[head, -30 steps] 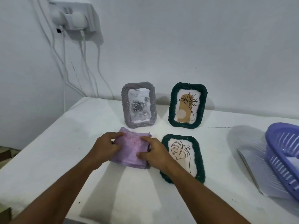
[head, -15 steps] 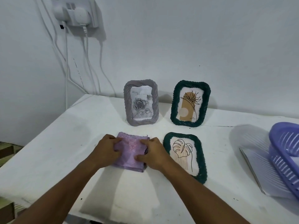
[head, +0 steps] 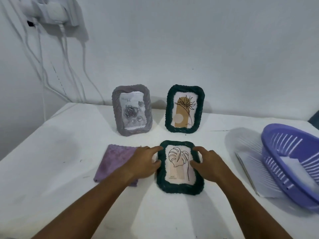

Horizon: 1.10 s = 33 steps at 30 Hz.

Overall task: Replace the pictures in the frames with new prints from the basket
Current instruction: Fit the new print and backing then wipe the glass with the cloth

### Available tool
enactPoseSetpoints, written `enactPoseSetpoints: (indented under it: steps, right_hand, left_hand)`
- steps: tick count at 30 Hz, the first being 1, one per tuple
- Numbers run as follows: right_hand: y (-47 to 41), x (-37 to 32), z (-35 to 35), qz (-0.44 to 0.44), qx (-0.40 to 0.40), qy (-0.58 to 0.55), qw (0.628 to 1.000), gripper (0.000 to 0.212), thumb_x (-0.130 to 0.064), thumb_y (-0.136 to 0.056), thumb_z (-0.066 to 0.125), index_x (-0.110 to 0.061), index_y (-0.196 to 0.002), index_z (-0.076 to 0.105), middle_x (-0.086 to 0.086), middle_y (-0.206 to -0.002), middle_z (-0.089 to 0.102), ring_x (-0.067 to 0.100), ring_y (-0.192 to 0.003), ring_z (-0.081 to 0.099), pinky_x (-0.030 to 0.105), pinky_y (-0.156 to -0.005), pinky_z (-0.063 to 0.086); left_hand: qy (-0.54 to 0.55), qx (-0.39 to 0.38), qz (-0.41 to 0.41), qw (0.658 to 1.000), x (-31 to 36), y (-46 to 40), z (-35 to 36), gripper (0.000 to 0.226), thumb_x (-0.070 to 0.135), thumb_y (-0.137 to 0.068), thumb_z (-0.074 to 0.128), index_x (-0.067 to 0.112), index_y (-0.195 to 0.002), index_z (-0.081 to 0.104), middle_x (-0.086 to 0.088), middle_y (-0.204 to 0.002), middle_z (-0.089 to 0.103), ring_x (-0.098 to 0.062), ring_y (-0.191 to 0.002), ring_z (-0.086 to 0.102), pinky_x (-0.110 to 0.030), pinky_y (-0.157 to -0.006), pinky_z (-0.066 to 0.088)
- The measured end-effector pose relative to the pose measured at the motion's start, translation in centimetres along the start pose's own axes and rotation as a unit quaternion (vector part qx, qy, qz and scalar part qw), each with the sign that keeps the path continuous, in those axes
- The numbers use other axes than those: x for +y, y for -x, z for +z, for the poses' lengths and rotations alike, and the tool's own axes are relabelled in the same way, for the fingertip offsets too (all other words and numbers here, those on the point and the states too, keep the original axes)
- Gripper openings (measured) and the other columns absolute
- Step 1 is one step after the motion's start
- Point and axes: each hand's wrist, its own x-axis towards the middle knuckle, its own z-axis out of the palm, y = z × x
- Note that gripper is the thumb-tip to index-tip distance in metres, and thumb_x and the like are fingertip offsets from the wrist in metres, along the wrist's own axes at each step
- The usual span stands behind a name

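Note:
A dark green frame point(head: 179, 187) with a leaf line drawing lies flat on the white table. My left hand point(head: 143, 163) touches its left edge and my right hand point(head: 210, 164) its right edge, fingers curled over the rim. Behind stand a grey frame point(head: 132, 110) with a rose picture and a second green frame point(head: 184, 109) with a flower drawing. At the right, a purple slatted basket point(head: 283, 163) holds white prints point(head: 291, 163).
A folded purple cloth point(head: 115, 161) lies left of the flat frame, partly under my left wrist. A stack of white sheets point(head: 252, 173) sits beside the basket. White cables point(head: 63, 69) hang from a wall socket at the back left.
Both hands have let go of the purple cloth and moved right onto the two sides of the flat green frame. The cloth stays on the table.

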Motion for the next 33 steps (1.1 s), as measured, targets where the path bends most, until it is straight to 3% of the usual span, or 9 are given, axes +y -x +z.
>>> enactPoseSetpoints:
  steps: [3,6,9,11,15,17,22,30,33]
  right_hand:
    - [0.4,0.3,0.3,-0.003,-0.004,-0.048,0.999,0.055,-0.042,-0.089,0.058,-0.032,-0.139,0.037,0.01,-0.137,0.046,0.03,-0.121,0.048,0.041,-0.1,0.046]
    - [0.5,0.4,0.8,-0.009,0.01,-0.146,0.989,0.047,-0.035,-0.088,0.061,-0.033,-0.133,0.047,0.007,-0.134,0.049,0.028,-0.117,0.052,0.039,-0.096,0.048]
    - [0.6,0.8,1.0,-0.008,0.029,-0.268,0.963,0.036,-0.029,-0.09,0.061,-0.031,-0.124,0.053,0.003,-0.126,0.053,0.021,-0.106,0.055,0.03,-0.082,0.049]
    - [0.7,1.5,0.8,-0.003,0.042,-0.388,0.921,0.029,-0.021,-0.093,0.058,-0.03,-0.121,0.054,0.003,-0.118,0.057,0.019,-0.1,0.059,0.025,-0.073,0.05]
    - [0.7,3.6,-1.1,-0.003,0.003,-0.669,0.743,0.035,-0.006,-0.094,0.053,-0.025,-0.124,0.055,0.013,-0.108,0.068,0.03,-0.098,0.067,0.041,-0.078,0.056]
    - [0.6,4.1,-2.0,-0.02,-0.036,-0.692,0.72,0.034,-0.011,-0.096,0.049,-0.029,-0.125,0.054,0.013,-0.113,0.069,0.032,-0.102,0.067,0.049,-0.084,0.054]
    - [-0.6,5.7,-6.0,-0.062,-0.023,-0.667,0.742,0.038,-0.017,-0.099,0.043,-0.04,-0.129,0.046,0.011,-0.119,0.066,0.034,-0.106,0.065,0.061,-0.09,0.048]
    - [-3.4,7.7,-12.7,-0.128,0.156,-0.505,0.839,0.038,-0.023,-0.102,0.037,-0.043,-0.134,0.034,0.009,-0.102,0.07,0.027,-0.097,0.067,0.042,-0.08,0.057]
    - [-4.9,8.5,-14.3,-0.137,0.194,-0.446,0.863,0.042,-0.021,-0.102,0.035,-0.041,-0.137,0.028,0.007,-0.108,0.065,0.025,-0.1,0.064,0.041,-0.081,0.057]
  left_hand:
    - [0.016,-0.02,0.009,1.0,0.7,-0.9,0.8,0.048,0.03,-0.091,0.052,0.029,-0.138,0.043,-0.007,-0.12,0.063,-0.019,-0.102,0.059,-0.036,-0.096,0.045]
    - [0.079,-0.022,-0.018,0.996,1.3,-1.2,1.1,0.051,0.025,-0.09,0.057,0.029,-0.138,0.043,-0.003,-0.116,0.062,-0.01,-0.086,0.061,-0.024,-0.081,0.05]
    - [0.26,-0.041,-0.082,0.961,1.7,-0.8,1.0,0.054,0.009,-0.086,0.064,0.032,-0.133,0.049,0.003,-0.119,0.056,-0.013,-0.105,0.057,-0.021,-0.08,0.053]
    - [0.367,-0.04,-0.1,0.924,1.8,-0.8,0.7,0.056,-0.007,-0.081,0.063,0.03,-0.124,0.058,0.002,-0.119,0.056,-0.014,-0.105,0.058,-0.018,-0.073,0.054]
    - [0.486,-0.033,-0.075,0.87,2.4,-1.6,0.4,0.068,-0.027,-0.073,0.052,0.023,-0.118,0.063,-0.011,-0.119,0.06,-0.025,-0.101,0.065,-0.027,-0.074,0.056]
    - [0.5,-0.048,-0.058,0.863,3.0,-2.2,0.3,0.068,-0.026,-0.075,0.053,0.022,-0.122,0.061,-0.017,-0.109,0.068,-0.023,-0.099,0.065,-0.022,-0.07,0.053]
    - [0.49,-0.039,0.014,0.871,6.6,-5.5,-0.5,0.072,-0.024,-0.077,0.053,0.028,-0.126,0.056,-0.01,-0.109,0.069,-0.02,-0.104,0.063,-0.024,-0.077,0.055]
    - [0.418,0.033,0.113,0.901,14.0,-11.7,-1.7,0.073,-0.023,-0.082,0.048,0.028,-0.134,0.049,0.012,-0.118,0.057,-0.004,-0.099,0.059,-0.014,-0.075,0.053]
    - [0.392,0.074,0.131,0.908,16.0,-14.1,-1.2,0.072,-0.023,-0.082,0.046,0.026,-0.134,0.05,0.015,-0.122,0.052,-0.004,-0.098,0.059,-0.015,-0.078,0.054]
